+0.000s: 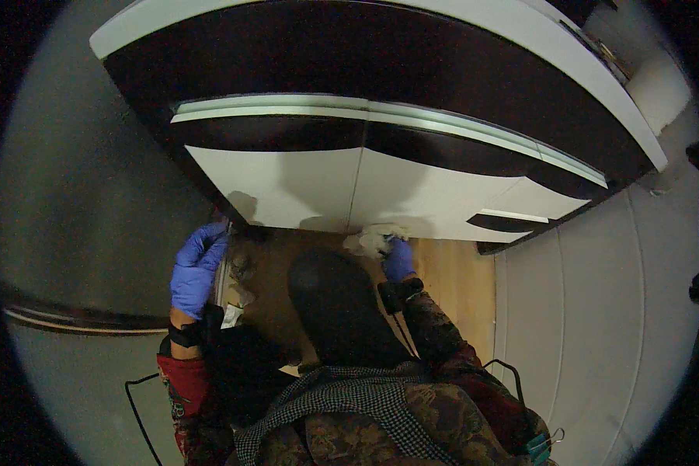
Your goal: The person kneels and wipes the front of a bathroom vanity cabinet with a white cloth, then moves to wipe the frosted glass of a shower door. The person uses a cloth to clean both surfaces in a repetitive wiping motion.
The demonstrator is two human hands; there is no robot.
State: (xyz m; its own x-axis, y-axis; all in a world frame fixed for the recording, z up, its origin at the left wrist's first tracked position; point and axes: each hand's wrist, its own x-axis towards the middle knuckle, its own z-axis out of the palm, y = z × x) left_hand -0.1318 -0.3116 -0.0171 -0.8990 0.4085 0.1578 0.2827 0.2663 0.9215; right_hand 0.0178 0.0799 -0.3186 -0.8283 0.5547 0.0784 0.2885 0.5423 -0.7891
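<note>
In a blue glove, my right hand point(399, 260) grips a crumpled whitish cloth point(368, 241) at the bottom edge of the cabinet's white door panels point(410, 201). My left hand point(193, 279), gloved in the same blue, is beside the cabinet's lower left corner, against or close to the edge of the grey wall panel point(99, 192). Its fingers are curled, and whether anything is in them is hidden. The dark brown and white cabinet point(303, 52) stands before me. My bent knee point(335, 297) is between my two arms.
A pale wood-look floor point(454, 285) shows right of my knee. Small crumpled litter point(232, 314) lies near my left wrist. A light panelled wall point(594, 279) rises on the right. The cabinet's white top edge point(606, 76) juts out above.
</note>
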